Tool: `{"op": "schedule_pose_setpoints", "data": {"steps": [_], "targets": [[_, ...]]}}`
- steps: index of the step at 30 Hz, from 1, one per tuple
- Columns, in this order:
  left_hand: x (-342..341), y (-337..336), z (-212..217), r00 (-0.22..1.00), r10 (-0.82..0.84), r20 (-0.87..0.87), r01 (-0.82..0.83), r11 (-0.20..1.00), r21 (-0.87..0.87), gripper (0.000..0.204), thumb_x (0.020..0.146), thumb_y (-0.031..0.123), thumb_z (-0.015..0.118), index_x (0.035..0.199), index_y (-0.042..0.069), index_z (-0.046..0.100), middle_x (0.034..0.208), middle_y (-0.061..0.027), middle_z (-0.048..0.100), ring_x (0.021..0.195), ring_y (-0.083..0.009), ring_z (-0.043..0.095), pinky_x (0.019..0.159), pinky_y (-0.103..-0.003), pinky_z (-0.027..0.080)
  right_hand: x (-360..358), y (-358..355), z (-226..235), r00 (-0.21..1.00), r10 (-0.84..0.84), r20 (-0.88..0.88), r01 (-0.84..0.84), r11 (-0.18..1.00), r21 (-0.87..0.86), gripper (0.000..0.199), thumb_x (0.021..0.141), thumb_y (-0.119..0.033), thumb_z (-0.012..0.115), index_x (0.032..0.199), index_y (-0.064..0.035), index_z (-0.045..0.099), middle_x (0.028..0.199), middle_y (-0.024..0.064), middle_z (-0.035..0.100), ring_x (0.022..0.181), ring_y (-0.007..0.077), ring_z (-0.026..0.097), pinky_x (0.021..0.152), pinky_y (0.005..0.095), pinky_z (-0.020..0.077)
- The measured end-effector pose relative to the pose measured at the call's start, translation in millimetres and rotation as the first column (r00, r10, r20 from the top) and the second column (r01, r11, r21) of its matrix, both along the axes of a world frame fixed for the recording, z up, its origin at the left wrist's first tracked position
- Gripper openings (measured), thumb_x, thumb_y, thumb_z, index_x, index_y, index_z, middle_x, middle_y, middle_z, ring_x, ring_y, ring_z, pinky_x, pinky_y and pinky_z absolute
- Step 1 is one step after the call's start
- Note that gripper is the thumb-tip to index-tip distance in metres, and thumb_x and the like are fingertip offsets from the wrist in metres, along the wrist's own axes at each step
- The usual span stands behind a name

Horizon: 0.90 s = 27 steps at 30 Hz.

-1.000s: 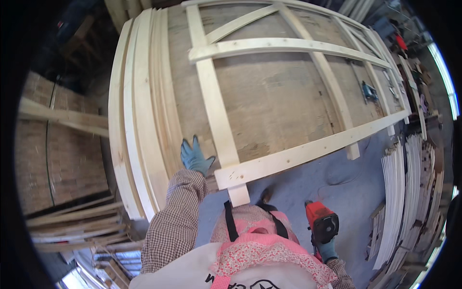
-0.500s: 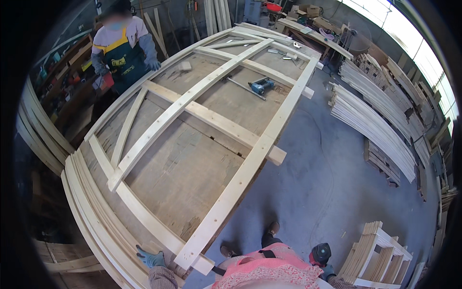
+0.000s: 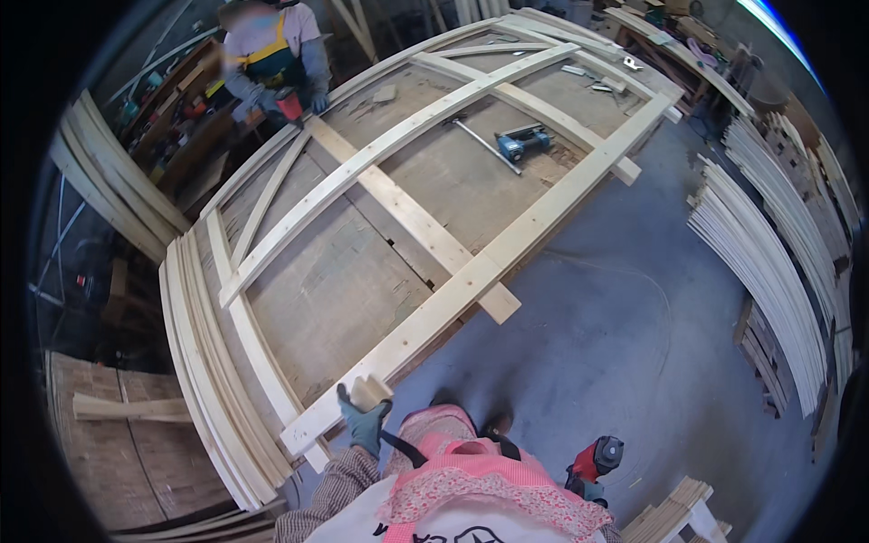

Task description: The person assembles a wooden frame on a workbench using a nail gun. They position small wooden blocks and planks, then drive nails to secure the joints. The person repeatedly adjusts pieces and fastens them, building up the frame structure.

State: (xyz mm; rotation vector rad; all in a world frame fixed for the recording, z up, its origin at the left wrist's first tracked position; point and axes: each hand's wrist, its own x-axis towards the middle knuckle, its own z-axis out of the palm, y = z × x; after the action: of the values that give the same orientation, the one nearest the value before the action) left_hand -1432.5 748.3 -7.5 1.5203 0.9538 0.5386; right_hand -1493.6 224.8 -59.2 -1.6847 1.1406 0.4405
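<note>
My gloved left hand [image 3: 364, 425] grips a short pale wooden block [image 3: 369, 391] at the near rail of a large timber frame [image 3: 416, 335]. The thumb is on the block's left side; some fingers are hidden. The frame lies on a wide worktable [image 3: 312, 312], its crosspiece ends jutting past the rail. Low at my right side, my gloved right hand [image 3: 590, 490] is closed around a red-and-black power tool [image 3: 599, 457], held over the floor.
Across the frame a co-worker [image 3: 281, 54] holds a red power tool [image 3: 289, 105] against its far rail. A blue nail gun [image 3: 523, 141] lies inside the frame. Long planks [image 3: 204, 362] line the table's left end; stacked strips [image 3: 756, 281] stand right, and a slatted wooden piece [image 3: 674, 516] is low right.
My left hand has come off the planks to the near rail and now has a wooden block. The co-worker's tool has moved to the far rail. My view has shifted.
</note>
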Motion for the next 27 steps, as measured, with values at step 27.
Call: {"op": "schedule_pose_setpoints", "data": {"steps": [27], "targets": [[273.1,-148.6,2.3,0.871,0.207,-0.446,0.145,0.759,0.635,0.061,0.076,0.032,0.065,0.127,0.006,0.043,0.133,-0.0223,0.036,0.123,-0.0401,0.033,0.102,-0.049,0.028,391.8,-120.9,5.8,0.806,0.578,-0.124,-0.592,0.791,-0.155,0.039,0.075,-0.016,0.066,0.106,0.0051,0.057,0.091,0.0132,0.062,0.073,0.0228,0.058,0.065,0.0351,0.0470]]}}
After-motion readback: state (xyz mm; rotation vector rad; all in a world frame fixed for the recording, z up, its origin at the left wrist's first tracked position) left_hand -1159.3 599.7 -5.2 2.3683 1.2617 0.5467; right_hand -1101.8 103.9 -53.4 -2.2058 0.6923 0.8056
